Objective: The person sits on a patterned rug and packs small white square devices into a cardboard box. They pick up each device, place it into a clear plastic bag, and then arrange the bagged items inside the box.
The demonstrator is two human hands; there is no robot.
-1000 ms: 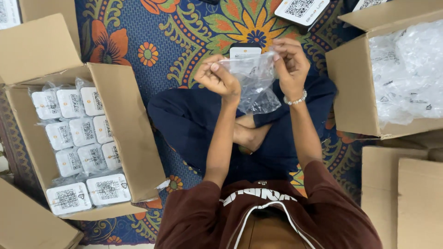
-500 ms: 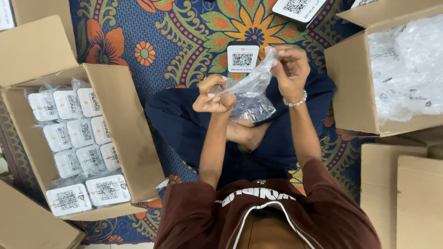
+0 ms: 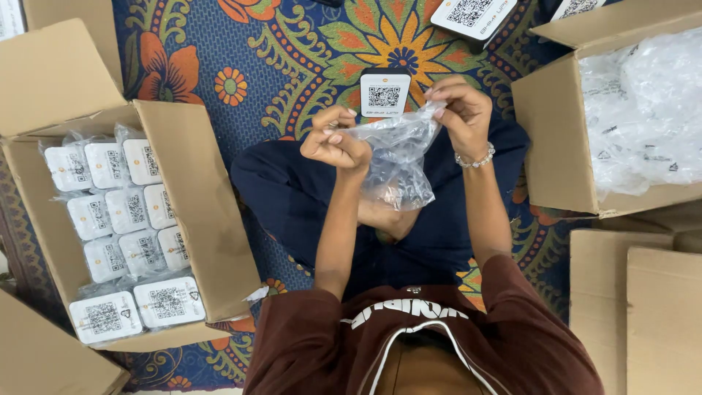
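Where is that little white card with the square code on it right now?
In the head view, the white card lies on the patterned rug just beyond the clear plastic bag, between the left hand and right hand.

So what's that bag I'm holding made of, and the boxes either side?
The bag, pinched between the left hand and right hand, looks like thin clear plastic film: see-through, crinkled, glossy. The left box and right box look like plain brown corrugated cardboard: matte, with creased flaps.
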